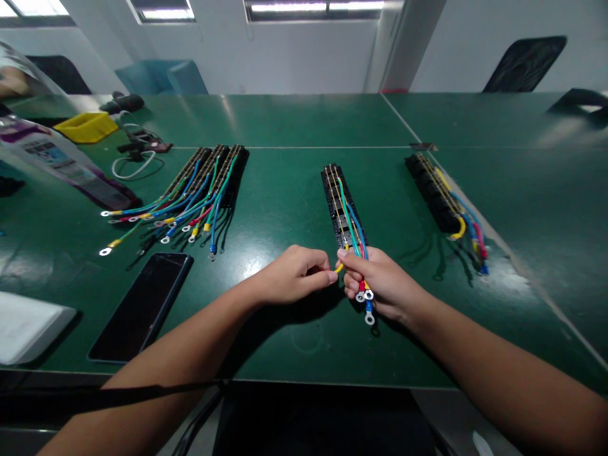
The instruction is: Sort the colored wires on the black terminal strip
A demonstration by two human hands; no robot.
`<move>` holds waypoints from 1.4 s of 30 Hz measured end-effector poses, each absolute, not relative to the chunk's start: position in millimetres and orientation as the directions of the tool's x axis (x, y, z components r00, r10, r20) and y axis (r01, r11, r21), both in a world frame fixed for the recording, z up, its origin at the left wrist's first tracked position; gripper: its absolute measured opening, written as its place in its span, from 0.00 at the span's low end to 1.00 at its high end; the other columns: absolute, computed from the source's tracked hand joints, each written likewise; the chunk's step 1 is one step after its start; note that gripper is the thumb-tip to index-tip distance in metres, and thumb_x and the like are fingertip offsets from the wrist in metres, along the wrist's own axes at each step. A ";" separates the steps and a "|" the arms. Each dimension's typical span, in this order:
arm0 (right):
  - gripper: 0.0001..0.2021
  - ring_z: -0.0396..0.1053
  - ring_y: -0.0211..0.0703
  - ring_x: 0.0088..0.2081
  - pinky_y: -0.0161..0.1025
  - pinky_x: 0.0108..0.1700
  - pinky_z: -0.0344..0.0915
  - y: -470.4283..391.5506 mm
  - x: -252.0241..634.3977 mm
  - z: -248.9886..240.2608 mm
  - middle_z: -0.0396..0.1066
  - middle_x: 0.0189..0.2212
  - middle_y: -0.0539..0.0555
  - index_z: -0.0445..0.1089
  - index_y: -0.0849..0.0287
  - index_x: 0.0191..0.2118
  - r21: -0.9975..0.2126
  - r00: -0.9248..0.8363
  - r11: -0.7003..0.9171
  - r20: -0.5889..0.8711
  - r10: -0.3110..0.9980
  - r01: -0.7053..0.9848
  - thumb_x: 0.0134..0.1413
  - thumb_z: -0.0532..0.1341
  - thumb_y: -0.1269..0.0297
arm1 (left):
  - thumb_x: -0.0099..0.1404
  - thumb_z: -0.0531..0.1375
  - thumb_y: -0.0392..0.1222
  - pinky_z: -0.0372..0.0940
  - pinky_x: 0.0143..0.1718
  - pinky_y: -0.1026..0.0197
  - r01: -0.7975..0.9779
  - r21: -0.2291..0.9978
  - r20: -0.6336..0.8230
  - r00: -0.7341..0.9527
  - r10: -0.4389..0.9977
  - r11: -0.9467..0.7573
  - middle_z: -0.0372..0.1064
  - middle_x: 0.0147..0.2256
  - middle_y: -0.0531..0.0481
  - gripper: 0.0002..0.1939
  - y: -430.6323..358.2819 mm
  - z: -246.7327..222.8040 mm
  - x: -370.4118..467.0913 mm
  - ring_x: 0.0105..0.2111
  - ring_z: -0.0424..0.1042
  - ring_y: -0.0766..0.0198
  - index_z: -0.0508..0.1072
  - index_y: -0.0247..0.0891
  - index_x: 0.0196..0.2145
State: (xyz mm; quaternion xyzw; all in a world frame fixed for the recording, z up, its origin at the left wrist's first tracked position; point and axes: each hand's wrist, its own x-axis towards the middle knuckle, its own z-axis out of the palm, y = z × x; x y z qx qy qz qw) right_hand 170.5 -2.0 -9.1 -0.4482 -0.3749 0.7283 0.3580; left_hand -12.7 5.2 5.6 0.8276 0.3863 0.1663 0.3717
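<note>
Wires (354,225) of the terminal strip (338,202) are gripped by the right hand (380,282), the strip's long axis running away from it. A yellow wire end (339,268) is pinched by the left hand (294,273), touching the right fingertips (342,254).

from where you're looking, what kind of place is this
Probably a wiring assembly workshop: long green workbenches, black terminal strips fitted with coloured ring-lug wires, more finished ones laid in a row, and a yellow parts bin.

Green matte work table (294,120) with wired strips laid out.
Far left: yellow plastic tray (87,126). Left: black terminal strips with coloured ring-lug wires (194,190); near it, a black smartphone (142,305) and white flat pad (26,326). Centre: one wired strip (338,202). Right: another wired strip (439,193).
</note>
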 end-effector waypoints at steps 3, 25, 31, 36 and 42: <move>0.14 0.57 0.30 0.14 0.31 0.18 0.61 -1.9 170.2 -8.8 0.55 0.12 0.41 0.61 0.59 0.25 -0.873 -0.338 -0.454 -0.378 0.862 -0.180 0.51 0.65 0.59 | 0.67 0.53 0.45 0.50 0.24 0.69 0.514 0.735 0.004 0.649 0.761 -0.442 0.63 0.22 0.56 0.15 5.1 5.6 -12.0 0.22 0.59 0.73 0.70 0.33 0.28; 0.14 0.59 0.30 0.14 0.30 0.18 0.61 -0.7 170.4 -9.8 0.56 0.12 0.41 0.60 0.59 0.25 -0.863 -0.322 -0.467 -0.394 0.861 -0.192 0.52 0.65 0.61 | 0.67 0.51 0.43 0.55 0.22 0.72 0.418 0.880 -0.153 0.697 0.701 -0.223 0.68 0.24 0.53 0.14 4.8 7.7 -11.4 0.22 0.63 0.73 0.70 0.31 0.31; 0.14 0.60 0.30 0.13 0.29 0.17 0.58 0.1 171.6 -11.9 0.57 0.11 0.42 0.61 0.59 0.25 -0.872 -0.314 -0.454 -0.385 0.868 -0.185 0.52 0.65 0.60 | 0.66 0.52 0.44 0.50 0.23 0.70 0.498 0.746 -0.016 0.677 0.736 -0.442 0.63 0.21 0.56 0.15 3.6 5.4 -8.3 0.21 0.59 0.73 0.66 0.33 0.25; 0.13 0.60 0.30 0.13 0.29 0.17 0.57 0.6 171.7 -12.7 0.58 0.12 0.42 0.61 0.59 0.25 -0.875 -0.309 -0.444 -0.376 0.873 -0.190 0.52 0.65 0.60 | 0.65 0.53 0.40 0.48 0.24 0.68 0.506 0.623 0.119 0.692 0.712 -0.596 0.59 0.21 0.57 0.12 0.7 4.4 -7.2 0.21 0.56 0.74 0.67 0.32 0.26; 0.13 0.60 0.30 0.14 0.29 0.18 0.58 0.3 171.1 -11.6 0.58 0.12 0.42 0.62 0.60 0.26 -0.867 -0.309 -0.460 -0.392 0.867 -0.192 0.52 0.65 0.60 | 0.66 0.51 0.40 0.47 0.23 0.68 0.483 0.660 0.125 0.684 0.719 -0.575 0.57 0.19 0.58 0.14 0.7 5.8 -6.5 0.20 0.56 0.74 0.66 0.33 0.25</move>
